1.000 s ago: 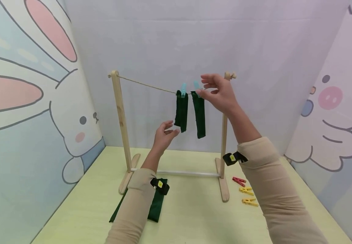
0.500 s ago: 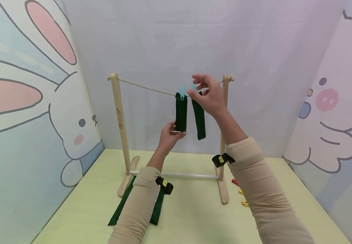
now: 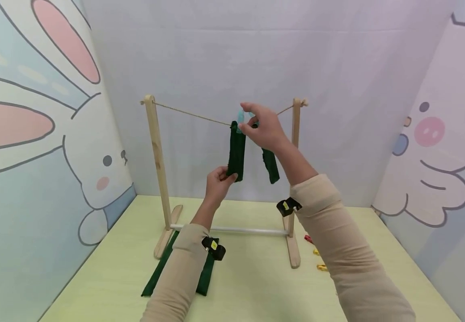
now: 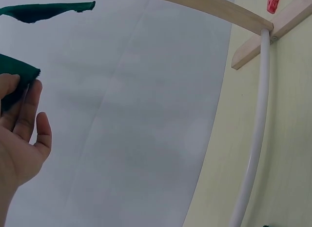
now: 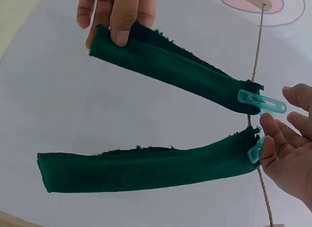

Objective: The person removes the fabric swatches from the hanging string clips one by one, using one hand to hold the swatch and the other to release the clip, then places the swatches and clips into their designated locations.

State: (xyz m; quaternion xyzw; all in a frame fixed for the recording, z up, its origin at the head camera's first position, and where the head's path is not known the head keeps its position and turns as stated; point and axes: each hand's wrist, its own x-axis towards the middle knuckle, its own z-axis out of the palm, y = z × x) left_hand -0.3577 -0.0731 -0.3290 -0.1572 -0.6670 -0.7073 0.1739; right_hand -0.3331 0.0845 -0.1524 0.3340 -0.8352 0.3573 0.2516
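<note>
Two dark green cloth strips hang from a rope (image 3: 194,114), each under a light blue clothespin. My left hand (image 3: 217,183) pinches the lower end of the left strip (image 3: 237,154), drawing it a little to the left. At that strip's top, the thumb and fingers of my right hand (image 3: 265,129) are spread around the handles of its clothespin (image 5: 265,102), with a gap to them in the right wrist view. The right strip (image 5: 146,171) hangs free; its clothespin (image 5: 255,151) is partly covered by my right fingers.
The rope runs between two wooden posts (image 3: 158,154) joined low down by a white bar (image 3: 248,230). More green cloth (image 3: 206,273) lies on the table at front left, partly under my left forearm. Red (image 3: 309,239) and yellow clothespins (image 3: 322,267) lie right of the stand.
My left hand has taken hold of the left strip's bottom end and drawn it slightly down. My right hand has moved left, from the right strip's clothespin to the left one's.
</note>
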